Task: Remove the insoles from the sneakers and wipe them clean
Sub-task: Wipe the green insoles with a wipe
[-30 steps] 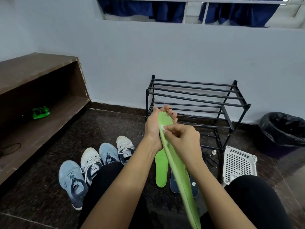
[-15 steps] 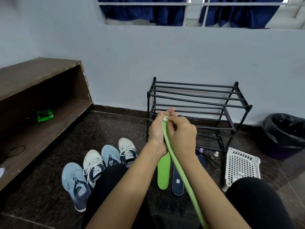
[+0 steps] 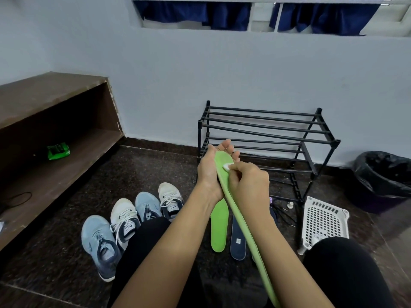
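A long green insole [image 3: 244, 225] runs from the lower right up to the middle of the view. My left hand [image 3: 210, 172] holds its toe end from behind, fingers spread past the tip. My right hand [image 3: 249, 185] pinches a small white wipe [image 3: 226, 166] against the insole's toe area. On the floor beyond lie a second green insole [image 3: 219, 227] and a dark blue insole [image 3: 238, 241]. Several sneakers stand in a row at the left: a blue one [image 3: 100, 243], a white one [image 3: 124, 216], another blue one [image 3: 148, 206] and another white one [image 3: 170, 197].
A black metal shoe rack [image 3: 266, 134] stands against the wall. A white perforated plastic basket [image 3: 322, 218] lies at the right, a black bin [image 3: 382, 174] beyond it. A brown wooden shelf [image 3: 55, 152] with a green packet [image 3: 58, 150] is at the left. My knees fill the bottom.
My right hand slid up the insole toward the toe and then back a little, rubbing the wipe on it. The insole turned so its top face shows more.
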Demonstrator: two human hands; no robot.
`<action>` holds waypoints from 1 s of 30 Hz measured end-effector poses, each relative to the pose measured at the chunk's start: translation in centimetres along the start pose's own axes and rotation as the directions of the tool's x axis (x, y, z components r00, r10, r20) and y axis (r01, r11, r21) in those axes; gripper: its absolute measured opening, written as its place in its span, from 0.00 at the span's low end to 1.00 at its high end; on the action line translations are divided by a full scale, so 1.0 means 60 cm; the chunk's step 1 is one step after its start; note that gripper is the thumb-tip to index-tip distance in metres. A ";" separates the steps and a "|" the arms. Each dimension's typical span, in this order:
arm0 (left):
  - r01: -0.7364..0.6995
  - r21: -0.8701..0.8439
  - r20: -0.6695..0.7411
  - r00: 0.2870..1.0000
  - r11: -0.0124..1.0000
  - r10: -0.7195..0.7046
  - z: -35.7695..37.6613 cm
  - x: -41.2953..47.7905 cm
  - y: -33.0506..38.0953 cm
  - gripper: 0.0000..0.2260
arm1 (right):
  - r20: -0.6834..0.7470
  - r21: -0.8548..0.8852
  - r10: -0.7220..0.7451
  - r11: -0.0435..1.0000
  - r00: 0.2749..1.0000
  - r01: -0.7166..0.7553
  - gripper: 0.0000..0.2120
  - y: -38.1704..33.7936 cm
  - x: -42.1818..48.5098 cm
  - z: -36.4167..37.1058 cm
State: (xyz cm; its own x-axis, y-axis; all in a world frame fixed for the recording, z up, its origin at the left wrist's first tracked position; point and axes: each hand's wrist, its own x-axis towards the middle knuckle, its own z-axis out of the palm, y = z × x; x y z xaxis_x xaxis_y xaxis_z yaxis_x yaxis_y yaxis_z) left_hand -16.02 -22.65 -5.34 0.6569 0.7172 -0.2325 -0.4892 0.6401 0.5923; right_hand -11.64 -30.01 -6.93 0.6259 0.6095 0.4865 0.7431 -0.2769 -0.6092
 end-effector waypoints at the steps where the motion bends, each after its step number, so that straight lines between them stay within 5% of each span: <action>1: -0.003 -0.005 0.012 1.000 1.000 0.003 0.000 0.000 0.000 0.21 | 0.000 0.010 0.000 1.000 1.000 0.000 0.10 0.003 -0.001 -0.002; 11: 0.061 0.187 0.080 0.994 0.980 -0.077 -0.001 -0.015 -0.011 0.24 | -0.252 0.062 -0.144 0.984 0.957 0.165 0.06 -0.005 0.027 -0.004; 16: 0.008 0.104 0.086 0.996 0.995 -0.017 -0.004 -0.006 -0.002 0.22 | -0.014 0.273 0.000 0.962 1.000 0.004 0.07 -0.011 0.012 -0.011; 22: -0.041 -0.025 0.144 0.989 0.999 0.044 -0.007 0.006 0.021 0.22 | 0.268 0.464 0.050 0.868 0.962 -0.174 0.04 -0.024 -0.010 -0.043; 30: -0.014 0.128 0.208 0.978 0.992 -0.013 -0.008 0.001 0.010 0.25 | 0.073 0.449 0.062 0.889 0.995 -0.088 0.04 -0.022 -0.012 -0.023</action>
State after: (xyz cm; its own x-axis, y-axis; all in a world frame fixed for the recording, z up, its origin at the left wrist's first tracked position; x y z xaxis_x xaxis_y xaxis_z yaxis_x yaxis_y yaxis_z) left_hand -16.56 -22.11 -5.35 0.7684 0.6356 -0.0750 -0.4206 0.5897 0.6895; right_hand -12.77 -31.11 -5.59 0.6521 0.6435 0.4008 0.4991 0.0336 -0.8659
